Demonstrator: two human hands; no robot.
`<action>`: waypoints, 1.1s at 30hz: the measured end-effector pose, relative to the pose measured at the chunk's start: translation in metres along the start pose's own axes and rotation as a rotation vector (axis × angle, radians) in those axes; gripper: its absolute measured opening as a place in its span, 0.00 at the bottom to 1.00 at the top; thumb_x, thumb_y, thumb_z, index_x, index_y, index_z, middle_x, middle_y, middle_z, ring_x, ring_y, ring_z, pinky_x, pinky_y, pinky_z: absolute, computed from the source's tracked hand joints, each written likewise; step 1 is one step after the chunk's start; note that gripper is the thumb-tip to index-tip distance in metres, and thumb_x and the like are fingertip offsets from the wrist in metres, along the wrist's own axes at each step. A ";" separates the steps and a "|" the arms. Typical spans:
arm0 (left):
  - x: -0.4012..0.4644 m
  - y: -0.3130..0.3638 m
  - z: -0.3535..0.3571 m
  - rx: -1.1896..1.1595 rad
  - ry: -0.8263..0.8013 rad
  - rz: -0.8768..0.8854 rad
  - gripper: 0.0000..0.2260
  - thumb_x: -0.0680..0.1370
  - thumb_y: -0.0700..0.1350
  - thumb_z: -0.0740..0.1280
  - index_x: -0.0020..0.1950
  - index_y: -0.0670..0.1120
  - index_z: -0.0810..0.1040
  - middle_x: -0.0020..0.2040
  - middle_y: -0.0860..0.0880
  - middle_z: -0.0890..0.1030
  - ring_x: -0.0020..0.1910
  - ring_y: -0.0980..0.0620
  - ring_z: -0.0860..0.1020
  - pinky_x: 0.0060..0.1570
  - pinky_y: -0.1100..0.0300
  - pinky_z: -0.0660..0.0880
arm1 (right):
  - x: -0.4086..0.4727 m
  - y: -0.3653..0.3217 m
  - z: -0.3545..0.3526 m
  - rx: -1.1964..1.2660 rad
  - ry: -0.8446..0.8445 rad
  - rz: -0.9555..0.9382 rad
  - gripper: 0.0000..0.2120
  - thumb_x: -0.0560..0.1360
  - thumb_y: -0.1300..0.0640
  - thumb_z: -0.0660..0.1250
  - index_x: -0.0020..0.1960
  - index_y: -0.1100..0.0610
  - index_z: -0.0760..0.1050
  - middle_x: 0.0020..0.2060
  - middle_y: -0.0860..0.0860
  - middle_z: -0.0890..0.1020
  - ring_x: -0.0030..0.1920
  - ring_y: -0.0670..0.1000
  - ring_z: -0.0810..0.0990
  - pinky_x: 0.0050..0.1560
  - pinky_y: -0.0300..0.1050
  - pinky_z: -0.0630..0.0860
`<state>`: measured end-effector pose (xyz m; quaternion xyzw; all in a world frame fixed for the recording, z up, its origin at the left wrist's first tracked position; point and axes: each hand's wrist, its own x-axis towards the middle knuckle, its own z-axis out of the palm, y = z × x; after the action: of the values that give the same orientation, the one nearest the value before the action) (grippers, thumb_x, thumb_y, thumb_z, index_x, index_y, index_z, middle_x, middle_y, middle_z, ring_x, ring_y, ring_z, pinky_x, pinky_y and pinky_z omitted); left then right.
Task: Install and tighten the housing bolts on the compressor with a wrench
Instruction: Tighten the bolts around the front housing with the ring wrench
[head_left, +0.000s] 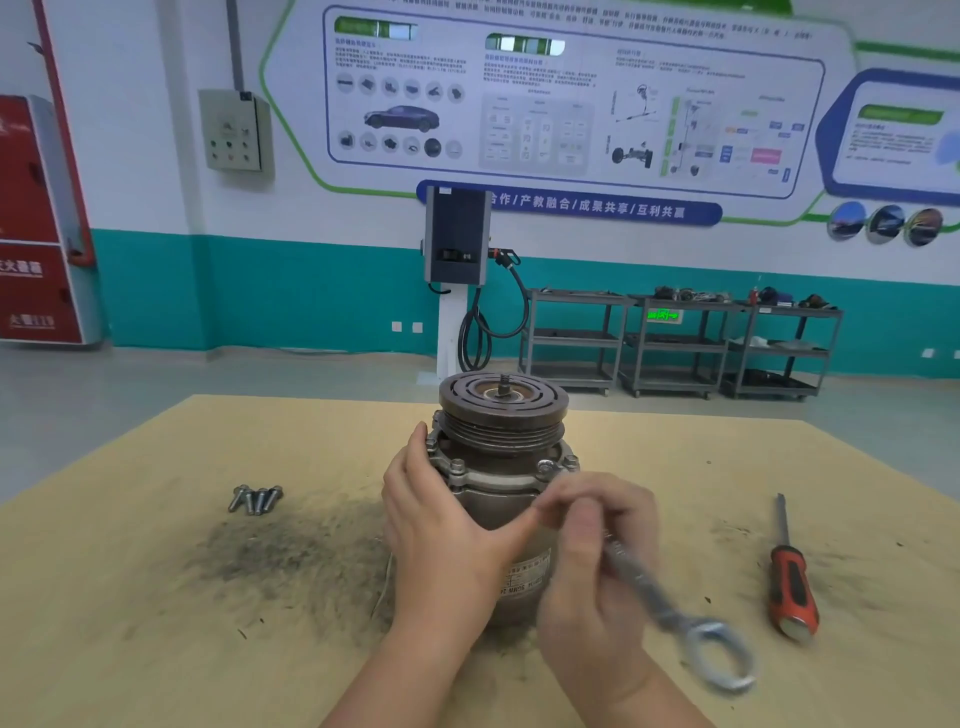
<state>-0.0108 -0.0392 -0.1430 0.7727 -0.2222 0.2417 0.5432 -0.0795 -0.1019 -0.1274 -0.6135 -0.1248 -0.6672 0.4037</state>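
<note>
Between the right hand's curled fingers runs a wrench, blurred, its far end on a bolt at the compressor's flange, its ring end toward the wrist. Left hand lies open against the compressor's side, fingers spread. It stands upright — grooved pulley on top, grey and grimy. Left of the fingers lie spare bolts beside dark grit; well right, a screwdriver on the table.
</note>
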 end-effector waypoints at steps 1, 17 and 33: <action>0.000 -0.001 0.000 -0.005 0.004 -0.007 0.52 0.60 0.73 0.61 0.78 0.47 0.52 0.70 0.51 0.60 0.71 0.49 0.59 0.70 0.48 0.61 | -0.002 0.000 0.001 -0.060 -0.066 -0.042 0.08 0.82 0.49 0.57 0.47 0.47 0.72 0.41 0.46 0.77 0.41 0.48 0.77 0.42 0.42 0.74; 0.000 0.001 0.001 -0.019 0.037 0.020 0.54 0.58 0.76 0.64 0.76 0.49 0.53 0.67 0.54 0.60 0.69 0.52 0.60 0.66 0.53 0.61 | 0.026 -0.007 -0.010 0.166 -0.012 0.052 0.10 0.83 0.52 0.56 0.49 0.48 0.75 0.42 0.51 0.80 0.36 0.51 0.79 0.40 0.41 0.77; 0.001 -0.007 0.004 0.001 0.054 0.045 0.53 0.58 0.74 0.67 0.76 0.51 0.54 0.67 0.53 0.61 0.69 0.52 0.59 0.66 0.56 0.59 | 0.051 0.012 -0.025 0.658 0.380 0.888 0.10 0.78 0.67 0.51 0.42 0.59 0.67 0.25 0.54 0.74 0.20 0.51 0.67 0.24 0.39 0.67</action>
<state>-0.0051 -0.0413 -0.1482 0.7610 -0.2250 0.2747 0.5430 -0.0850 -0.1459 -0.0905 -0.3190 0.0183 -0.4583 0.8294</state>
